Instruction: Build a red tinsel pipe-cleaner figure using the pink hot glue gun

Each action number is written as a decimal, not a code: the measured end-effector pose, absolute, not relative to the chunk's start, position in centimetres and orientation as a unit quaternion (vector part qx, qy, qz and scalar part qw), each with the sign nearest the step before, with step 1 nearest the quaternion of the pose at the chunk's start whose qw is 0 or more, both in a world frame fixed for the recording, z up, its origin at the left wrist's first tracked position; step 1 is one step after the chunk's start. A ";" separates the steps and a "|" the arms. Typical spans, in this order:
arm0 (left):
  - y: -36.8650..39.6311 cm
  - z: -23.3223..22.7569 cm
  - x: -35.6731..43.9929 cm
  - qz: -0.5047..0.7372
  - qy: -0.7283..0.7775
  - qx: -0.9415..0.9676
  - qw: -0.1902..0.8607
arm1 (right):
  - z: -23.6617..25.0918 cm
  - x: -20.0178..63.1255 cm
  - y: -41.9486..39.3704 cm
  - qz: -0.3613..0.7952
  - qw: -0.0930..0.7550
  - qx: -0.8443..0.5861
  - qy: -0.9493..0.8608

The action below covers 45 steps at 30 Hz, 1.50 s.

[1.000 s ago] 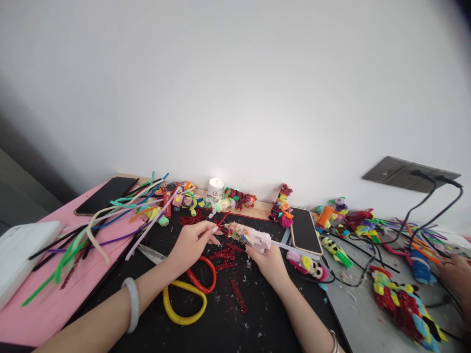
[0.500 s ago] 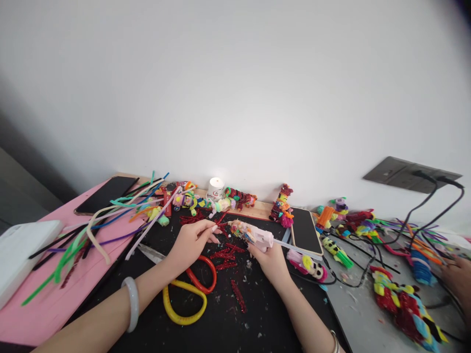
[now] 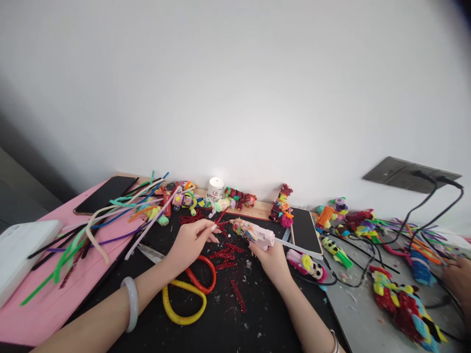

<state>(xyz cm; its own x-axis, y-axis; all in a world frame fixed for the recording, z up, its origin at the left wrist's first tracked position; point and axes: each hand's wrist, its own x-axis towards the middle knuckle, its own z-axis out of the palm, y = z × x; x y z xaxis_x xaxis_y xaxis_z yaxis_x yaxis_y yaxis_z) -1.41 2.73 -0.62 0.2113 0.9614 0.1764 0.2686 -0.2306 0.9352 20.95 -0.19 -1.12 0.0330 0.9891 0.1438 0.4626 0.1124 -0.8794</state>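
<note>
My right hand [image 3: 271, 260] is closed around a pale pink hot glue gun [image 3: 262, 237], its nozzle end smeared with coloured residue and pointing left. A long translucent glue stick [image 3: 298, 248] sticks out of its back. Facing the nozzle, my left hand [image 3: 193, 242] pinches with thumb and forefinger; a short red tinsel pipe cleaner [image 3: 222, 224] shows at the fingertips, partly hidden by them. More short red tinsel pieces [image 3: 224, 257] lie on the black mat [image 3: 265, 314] below. Scissors [image 3: 184, 302] with one yellow and one red handle rest beneath my left wrist.
Long coloured pipe cleaners [image 3: 99, 225] spread over pink board at left, near a phone [image 3: 106, 195] and a white box [image 3: 25, 250]. Pipe-cleaner dolls [image 3: 282, 206] and a paper cup [image 3: 216, 189] stand along the wall. Black cords [image 3: 408, 220] and another person's hand [image 3: 458, 277] are at right.
The glue gun has shifted slightly right, so its nozzle is a little farther from my left fingertips. My left hand has hardly moved.
</note>
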 end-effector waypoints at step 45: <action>2.6 -0.3 -1.6 0.434 0.472 0.657 0.396 | -1.0 21.5 0.1 0.254 0.397 -0.617 -0.630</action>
